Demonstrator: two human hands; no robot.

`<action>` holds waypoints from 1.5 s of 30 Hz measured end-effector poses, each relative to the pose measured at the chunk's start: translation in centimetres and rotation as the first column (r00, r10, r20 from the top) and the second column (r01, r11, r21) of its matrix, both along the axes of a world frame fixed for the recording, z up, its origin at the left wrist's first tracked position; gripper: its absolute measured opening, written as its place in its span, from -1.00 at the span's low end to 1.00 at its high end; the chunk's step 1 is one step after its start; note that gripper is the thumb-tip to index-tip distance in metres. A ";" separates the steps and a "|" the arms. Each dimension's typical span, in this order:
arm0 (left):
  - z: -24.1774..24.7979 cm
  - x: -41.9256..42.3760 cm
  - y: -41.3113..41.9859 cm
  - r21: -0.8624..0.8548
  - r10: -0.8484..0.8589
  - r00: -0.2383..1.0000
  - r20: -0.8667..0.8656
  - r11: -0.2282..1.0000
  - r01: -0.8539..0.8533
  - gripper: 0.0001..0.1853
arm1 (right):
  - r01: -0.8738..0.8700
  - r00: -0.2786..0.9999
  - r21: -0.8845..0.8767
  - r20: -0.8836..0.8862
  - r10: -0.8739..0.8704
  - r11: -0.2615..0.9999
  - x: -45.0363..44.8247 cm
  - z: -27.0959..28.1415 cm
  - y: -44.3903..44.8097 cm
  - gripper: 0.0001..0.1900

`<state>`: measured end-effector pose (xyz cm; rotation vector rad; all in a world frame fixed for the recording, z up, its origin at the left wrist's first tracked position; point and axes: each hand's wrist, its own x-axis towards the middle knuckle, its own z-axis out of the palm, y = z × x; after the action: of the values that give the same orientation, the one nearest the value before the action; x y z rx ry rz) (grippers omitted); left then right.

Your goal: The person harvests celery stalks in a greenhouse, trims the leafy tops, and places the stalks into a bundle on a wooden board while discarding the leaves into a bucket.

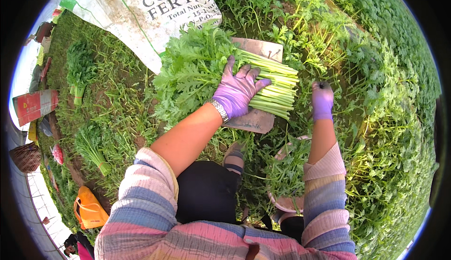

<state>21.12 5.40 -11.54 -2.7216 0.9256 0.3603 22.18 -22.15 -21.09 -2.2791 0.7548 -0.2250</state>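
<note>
A thick bunch of leafy greens lies across a worn board, its leaves to the left and its pale stem ends to the right. My left hand, in a soiled purple glove, presses on the bunch where leaves meet stems, with the fingers spread over it. To the right of the stem ends, my right hand is curled into a fist, apart from the bunch. Its glove is purple with darkened fingertips. I cannot make out anything inside that fist.
A white fertilizer sack lies beyond the leaves. Two tied bunches, one farther off and one nearer, rest at left. Near my feet is a pinkish basin with loose greens. An orange bag sits lower left. Growing plants cover the right.
</note>
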 end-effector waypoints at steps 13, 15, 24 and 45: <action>0.0 -0.3 0.1 -0.026 -0.024 1.000 0.016 0.999 0.024 0.09 | -0.325 0.835 0.344 0.541 0.097 0.881 -8.0 3.4 7.4 -0.58; -0.2 -0.4 0.2 -0.053 -0.017 1.000 -0.001 0.998 0.017 0.09 | -0.475 0.693 -0.261 0.477 0.540 0.841 -8.9 4.6 6.6 -0.61; -0.5 -0.5 0.7 -0.087 -0.039 0.999 0.008 0.995 0.039 0.08 | -0.517 0.739 -0.586 0.062 0.671 0.623 -9.7 2.4 8.3 -0.71; 0.6 -0.7 -0.1 0.064 -0.021 1.000 0.007 0.998 0.021 0.03 | 0.066 0.982 0.811 0.050 -0.181 0.582 -9.1 -0.2 4.9 -0.23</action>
<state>20.46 5.30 -10.94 -2.6517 0.9241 0.3688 13.13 -17.22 -21.31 -1.3129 0.7441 -0.0579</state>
